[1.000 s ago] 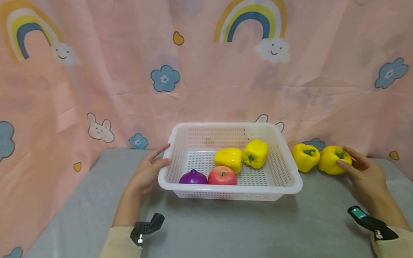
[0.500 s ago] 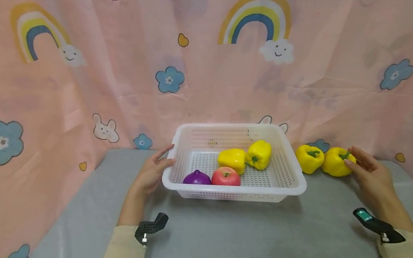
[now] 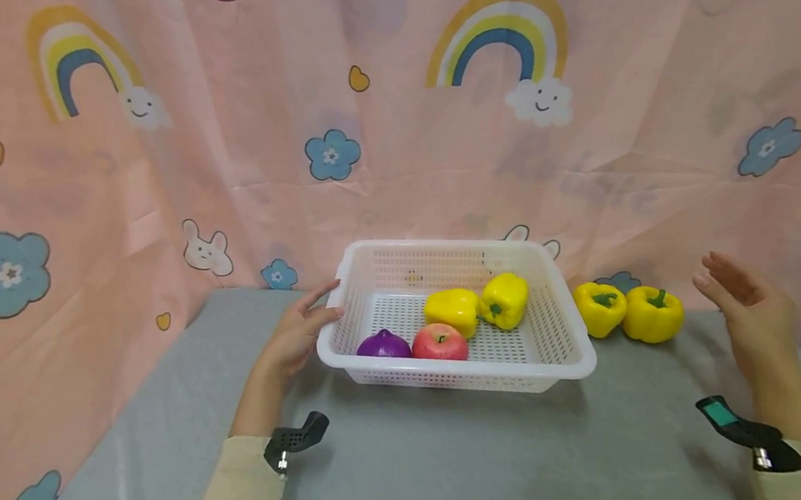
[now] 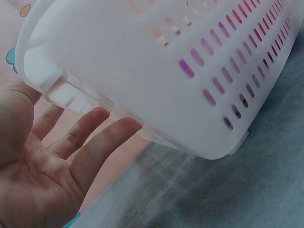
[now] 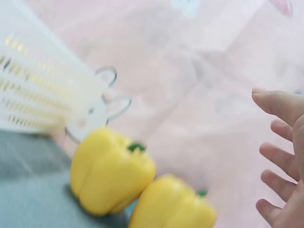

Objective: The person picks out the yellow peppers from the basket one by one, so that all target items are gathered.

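Note:
A white perforated plastic basket [image 3: 459, 377] stands on the table, holding a purple onion [image 3: 384, 345], a red apple [image 3: 440, 343] and two yellow bell peppers [image 3: 452, 312]. At its left end, my left hand [image 3: 293, 333] holds the rim; the left wrist view has the thumb at the rim and the fingertips [image 4: 128, 123] against the outer wall below it. Two more yellow bell peppers [image 3: 653, 314] sit side by side on the table, right of the basket. Apart from them, to their right, my right hand [image 3: 757, 312] is raised with relaxed fingers and holds nothing.
A grey cloth [image 3: 420, 457] covers the table. Close behind the basket and peppers hangs a pink curtain [image 3: 395, 194] printed with rainbows, flowers and rabbits. Each wrist wears a black strapped device [image 3: 295, 437].
My right hand has let go of the rightmost yellow bell pepper and moved up and to the right. That pepper stays beside its neighbour. My left hand keeps its place on the basket.

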Demonstrator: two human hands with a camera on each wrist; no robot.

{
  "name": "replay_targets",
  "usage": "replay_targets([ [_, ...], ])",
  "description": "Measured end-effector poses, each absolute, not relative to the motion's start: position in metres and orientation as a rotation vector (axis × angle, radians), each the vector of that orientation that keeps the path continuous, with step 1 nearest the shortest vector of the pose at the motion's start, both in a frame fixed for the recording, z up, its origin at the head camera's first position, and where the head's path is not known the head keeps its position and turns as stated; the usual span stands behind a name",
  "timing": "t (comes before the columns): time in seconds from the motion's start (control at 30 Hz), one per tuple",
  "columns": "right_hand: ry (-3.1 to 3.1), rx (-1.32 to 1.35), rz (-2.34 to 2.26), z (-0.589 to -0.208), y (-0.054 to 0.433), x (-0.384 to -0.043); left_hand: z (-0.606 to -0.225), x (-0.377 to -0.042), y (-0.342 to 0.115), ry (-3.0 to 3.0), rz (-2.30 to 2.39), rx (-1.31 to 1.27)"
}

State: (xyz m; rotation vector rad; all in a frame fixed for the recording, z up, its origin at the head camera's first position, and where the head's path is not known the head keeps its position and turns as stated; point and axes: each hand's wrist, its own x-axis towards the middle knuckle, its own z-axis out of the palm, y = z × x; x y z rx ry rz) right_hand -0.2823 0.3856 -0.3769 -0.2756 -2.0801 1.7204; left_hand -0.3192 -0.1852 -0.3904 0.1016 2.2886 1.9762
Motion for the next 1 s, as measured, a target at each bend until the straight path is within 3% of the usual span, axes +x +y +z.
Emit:
replay_targets([
  [0.43,-2.353,-0.045,1.359,-0.33,0.341,-0.262,-0.391,-0.32,-0.185,2.283,1.982,0.091],
  [0.73,-2.357,0.293,1.28,-0.318,0.296,-0.257,-0.396,-0.321,-0.184,2.269,2.0,0.087],
  [1.0,-2.436,0.439,1.259,-0.308,0.24,-0.262,-0.395,-0.322,-0.185,2.261,1.995,0.108],
])
